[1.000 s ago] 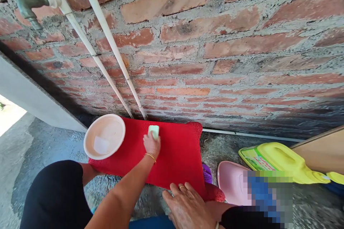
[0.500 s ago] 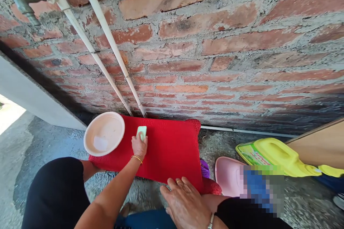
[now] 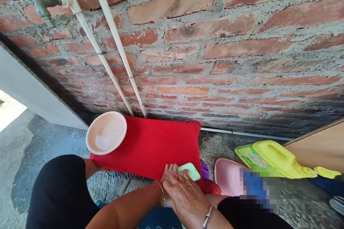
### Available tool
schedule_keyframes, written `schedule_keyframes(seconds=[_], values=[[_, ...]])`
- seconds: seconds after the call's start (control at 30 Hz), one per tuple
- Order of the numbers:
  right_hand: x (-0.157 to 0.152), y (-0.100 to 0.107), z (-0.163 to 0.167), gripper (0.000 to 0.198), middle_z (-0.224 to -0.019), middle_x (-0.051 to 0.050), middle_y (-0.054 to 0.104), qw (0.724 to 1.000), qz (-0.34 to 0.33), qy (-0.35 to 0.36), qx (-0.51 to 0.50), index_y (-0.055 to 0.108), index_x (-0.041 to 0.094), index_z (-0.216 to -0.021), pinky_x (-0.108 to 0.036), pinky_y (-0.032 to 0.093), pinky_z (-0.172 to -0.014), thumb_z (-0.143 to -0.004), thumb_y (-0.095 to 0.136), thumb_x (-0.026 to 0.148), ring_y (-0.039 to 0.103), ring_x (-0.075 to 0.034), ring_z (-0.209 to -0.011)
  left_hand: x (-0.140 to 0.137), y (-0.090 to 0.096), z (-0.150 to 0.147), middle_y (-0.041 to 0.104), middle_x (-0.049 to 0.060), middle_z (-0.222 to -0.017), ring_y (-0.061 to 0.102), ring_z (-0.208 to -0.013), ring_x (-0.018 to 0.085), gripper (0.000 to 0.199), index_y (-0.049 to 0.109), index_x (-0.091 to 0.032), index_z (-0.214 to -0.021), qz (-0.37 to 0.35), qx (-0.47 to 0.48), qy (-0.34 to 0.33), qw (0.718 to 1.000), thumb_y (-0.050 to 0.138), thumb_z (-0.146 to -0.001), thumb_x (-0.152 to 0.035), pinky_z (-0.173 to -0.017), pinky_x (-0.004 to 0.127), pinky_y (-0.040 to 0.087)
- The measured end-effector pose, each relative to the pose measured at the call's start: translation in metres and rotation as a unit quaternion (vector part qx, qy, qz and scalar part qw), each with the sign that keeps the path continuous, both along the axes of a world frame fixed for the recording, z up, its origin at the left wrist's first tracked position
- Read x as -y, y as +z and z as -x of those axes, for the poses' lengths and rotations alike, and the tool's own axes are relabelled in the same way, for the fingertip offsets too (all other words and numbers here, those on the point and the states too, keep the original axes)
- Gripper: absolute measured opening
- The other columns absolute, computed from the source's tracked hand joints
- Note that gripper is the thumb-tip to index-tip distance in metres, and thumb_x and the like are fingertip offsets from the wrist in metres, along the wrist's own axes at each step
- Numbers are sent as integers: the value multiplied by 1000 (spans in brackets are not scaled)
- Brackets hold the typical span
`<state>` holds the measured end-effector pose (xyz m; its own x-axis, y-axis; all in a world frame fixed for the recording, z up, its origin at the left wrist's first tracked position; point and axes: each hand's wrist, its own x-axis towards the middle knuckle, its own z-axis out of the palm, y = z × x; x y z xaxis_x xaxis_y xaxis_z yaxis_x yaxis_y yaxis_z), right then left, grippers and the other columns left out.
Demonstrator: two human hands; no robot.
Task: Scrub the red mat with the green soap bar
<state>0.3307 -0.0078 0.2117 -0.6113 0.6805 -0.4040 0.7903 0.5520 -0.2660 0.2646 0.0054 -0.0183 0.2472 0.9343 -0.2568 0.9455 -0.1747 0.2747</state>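
A red cloth (image 3: 150,146) lies spread over a low flat surface in front of me. My left hand (image 3: 170,176) is at its near right part, fingers on a pale green scrub brush (image 3: 190,171) with a small hole at one end. Any bristles are hidden underneath. My right hand (image 3: 189,195) rests across the back of my left hand, its fingers extended and holding nothing, partly covering the left hand's grip. A pale pink basin (image 3: 121,139) with water stands at the cloth's left end, away from both hands.
Behind the cloth rises a brick wall (image 3: 182,52) with white pipes (image 3: 118,39) and a tap (image 3: 44,3). To the right are a pink plastic scoop-like container (image 3: 228,175), a yellow detergent jug (image 3: 279,155) and a purple perforated item (image 3: 204,169). My knees flank the cloth.
My left hand has slid the scrub brush from the cloth's upper left to its near right corner, beneath my right hand. The right hand has barely moved. The view has shifted slightly.
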Motion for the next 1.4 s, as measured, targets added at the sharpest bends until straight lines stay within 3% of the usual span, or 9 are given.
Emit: schedule_keyframes(seconds=[0.23,0.4,0.57,0.67,0.87,1.07,1.13,1.3,1.4], values=[[2,18,-2,34,-119,-12,62,1000,26,-7,7,61,22,-114,-42,37,-100,-80,57,22,57,-27,-110,-37,59,132,58,10,-109,54,-99,25,49,49,-22,-132,-110,-104,231,961,44,-89,-46,-82,38,42],[-1,25,-1,35,-124,-13,59,998,54,-10,21,60,21,-116,-44,36,-101,-81,56,21,56,-29,-114,-26,56,155,57,13,-100,54,-90,25,52,47,-16,-132,-119,-155,332,923,44,-89,-44,-74,36,43],[-5,29,3,34,-117,-13,63,999,47,-13,23,62,21,-113,-44,38,-98,-79,58,18,58,-29,-110,22,25,95,53,14,-119,49,-108,29,60,44,-23,-135,-80,-92,53,991,51,-82,-50,-92,47,38],[-7,29,6,35,-112,-12,65,998,48,-14,22,62,21,-112,-43,40,-95,-78,57,17,59,-28,-106,43,16,69,48,15,-132,42,-119,33,67,39,-25,-139,-9,-45,-108,993,51,-80,-53,-98,51,33],[-7,27,8,38,-122,-15,61,997,63,-7,53,59,20,-118,-45,36,-99,-80,54,18,55,-30,-114,30,42,130,53,12,-119,49,-107,26,61,43,-24,-135,-62,-70,80,992,49,-82,-54,-93,43,39],[-8,28,4,39,-127,-15,58,997,42,-2,59,58,22,-121,-45,37,-99,-82,51,18,55,-29,-116,34,58,220,56,10,-99,53,-90,24,54,43,-16,-134,-106,-170,303,932,49,-86,-40,-76,36,44],[-9,27,3,39,-126,-14,59,998,35,-2,55,58,22,-120,-45,38,-98,-82,52,19,55,-29,-115,51,49,211,55,11,-101,52,-93,25,54,42,-17,-135,-105,-170,272,941,49,-85,-40,-79,37,44],[-9,24,7,39,-122,-15,61,998,20,3,52,59,20,-119,-44,39,-95,-81,52,19,57,-29,-112,89,24,140,52,10,-120,47,-109,26,61,42,-30,-135,-49,-75,7,996,57,-79,-49,-95,43,39],[-10,27,9,38,-122,-15,61,997,28,3,67,59,20,-118,-44,40,-95,-80,53,19,57,-29,-112,82,29,132,52,9,-119,48,-109,26,59,44,-31,-133,-49,-46,2,998,56,-79,-52,-96,44,38]])
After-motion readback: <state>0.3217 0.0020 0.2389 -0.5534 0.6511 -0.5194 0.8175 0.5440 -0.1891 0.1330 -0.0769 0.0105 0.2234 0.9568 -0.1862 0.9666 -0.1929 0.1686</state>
